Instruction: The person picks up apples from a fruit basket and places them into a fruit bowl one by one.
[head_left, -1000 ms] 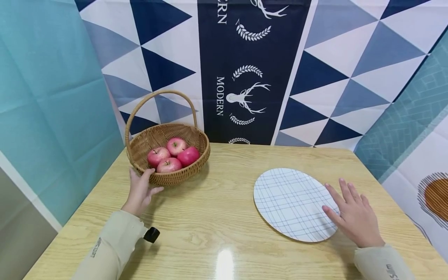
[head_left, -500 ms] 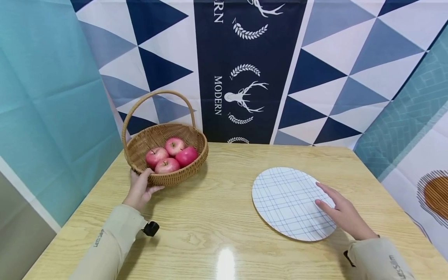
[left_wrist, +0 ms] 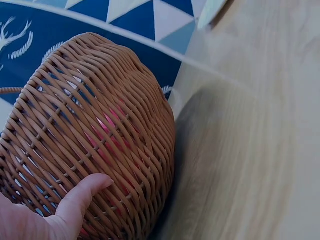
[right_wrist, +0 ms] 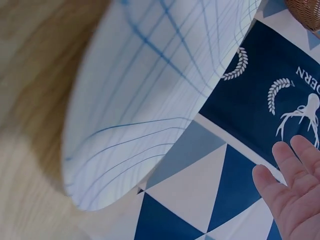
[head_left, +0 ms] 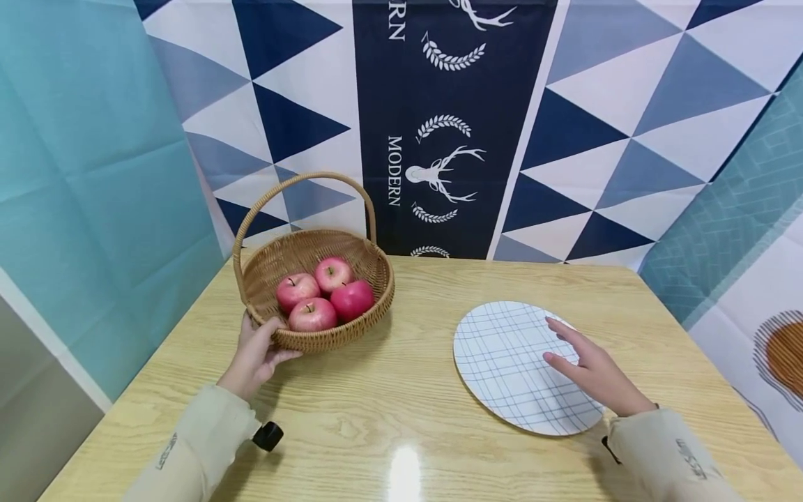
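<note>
A wicker basket [head_left: 335, 337] with a tall arched handle stands at the back left of the table, several red apples [head_left: 314, 314] lying inside it. My left hand [head_left: 251, 359] grips its near left rim. In the left wrist view the thumb [left_wrist: 82, 200] lies against the woven outer wall [left_wrist: 115, 135]; the other fingers are mostly hidden. On the right is a round white plate [head_left: 508, 369] with a blue grid pattern. Over its right part my right hand [head_left: 599, 373] is held with fingers extended, holding nothing; in the right wrist view this hand [right_wrist: 297, 190] appears apart from the plate.
Light wooden table [head_left: 376, 425] under everything. A patterned cloth backdrop [head_left: 452, 125] rises along its back edge, and a teal sheet [head_left: 106, 195] hangs at the left. Bare wood lies between basket and plate.
The basket has shifted a little to the right and nearer, with my left hand on its rim. My right hand has moved left, from the plate's right edge to over it.
</note>
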`<state>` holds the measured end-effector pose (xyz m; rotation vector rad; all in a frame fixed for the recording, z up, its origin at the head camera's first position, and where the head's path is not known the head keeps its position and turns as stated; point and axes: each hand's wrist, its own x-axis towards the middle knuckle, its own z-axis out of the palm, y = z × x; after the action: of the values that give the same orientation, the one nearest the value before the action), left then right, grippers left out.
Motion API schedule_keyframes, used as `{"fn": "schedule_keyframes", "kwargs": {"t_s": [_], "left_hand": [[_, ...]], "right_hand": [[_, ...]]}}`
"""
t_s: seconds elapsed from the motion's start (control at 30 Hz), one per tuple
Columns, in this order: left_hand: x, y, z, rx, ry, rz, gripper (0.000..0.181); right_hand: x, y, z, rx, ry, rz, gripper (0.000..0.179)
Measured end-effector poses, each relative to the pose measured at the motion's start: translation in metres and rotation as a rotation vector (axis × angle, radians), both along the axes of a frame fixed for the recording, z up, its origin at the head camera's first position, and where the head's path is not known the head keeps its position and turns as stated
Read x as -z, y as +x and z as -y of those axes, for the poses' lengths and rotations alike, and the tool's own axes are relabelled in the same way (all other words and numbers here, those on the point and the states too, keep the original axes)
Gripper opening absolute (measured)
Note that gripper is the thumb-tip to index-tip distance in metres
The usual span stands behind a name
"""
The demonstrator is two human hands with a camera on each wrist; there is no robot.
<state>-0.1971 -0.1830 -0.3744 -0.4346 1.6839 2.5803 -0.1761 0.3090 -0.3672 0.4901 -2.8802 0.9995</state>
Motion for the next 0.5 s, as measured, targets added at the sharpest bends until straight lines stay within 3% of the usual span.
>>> {"fn": "schedule_keyframes", "kwargs": {"t_s": [0.5], "left_hand": [[0.005, 0.040, -0.044, 0.028, 0.037, -0.053, 0.090]], "right_hand": [[-0.003, -0.007, 0.015, -0.058, 0.004, 0.002, 0.065]]}}
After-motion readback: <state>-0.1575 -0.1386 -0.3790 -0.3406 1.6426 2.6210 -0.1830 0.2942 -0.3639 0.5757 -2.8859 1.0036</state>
